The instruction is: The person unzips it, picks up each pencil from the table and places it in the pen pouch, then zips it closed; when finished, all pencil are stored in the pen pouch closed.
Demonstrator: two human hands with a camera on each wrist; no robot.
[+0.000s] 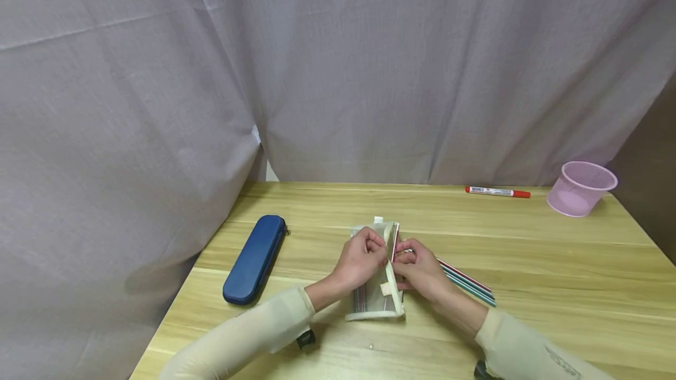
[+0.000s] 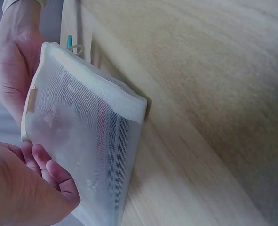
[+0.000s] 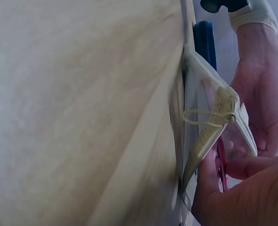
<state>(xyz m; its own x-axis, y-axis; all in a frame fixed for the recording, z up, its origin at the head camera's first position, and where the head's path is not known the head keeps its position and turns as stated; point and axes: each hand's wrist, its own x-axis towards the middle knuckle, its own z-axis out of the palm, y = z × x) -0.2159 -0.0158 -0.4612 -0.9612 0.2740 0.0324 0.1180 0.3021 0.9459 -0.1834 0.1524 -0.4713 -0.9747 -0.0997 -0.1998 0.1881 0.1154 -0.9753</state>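
A white mesh zip pouch [image 1: 376,304] stands with its mouth parted toward the right. My left hand [image 1: 361,258] pinches the rim of that mouth, fingers curled. On the other side, my right hand [image 1: 422,270] has its thumb and fingertips at the opening, gripping a red pencil [image 3: 222,155]; the pencil also shows upright along the pouch mouth in the head view. Through the mesh, dark and red striped pencils [image 2: 109,132] show along the pouch's far side in the left wrist view. Several red and teal pencils [image 1: 467,282] lie on the table, partly behind the right hand.
A blue zip case [image 1: 254,260] lies at the left of the wooden table [image 1: 327,204]. Toward the back right are a red-capped marker [image 1: 497,192] and a pink mesh cup [image 1: 572,197]. A grey curtain [image 1: 343,75] hangs behind the table and along its left side.
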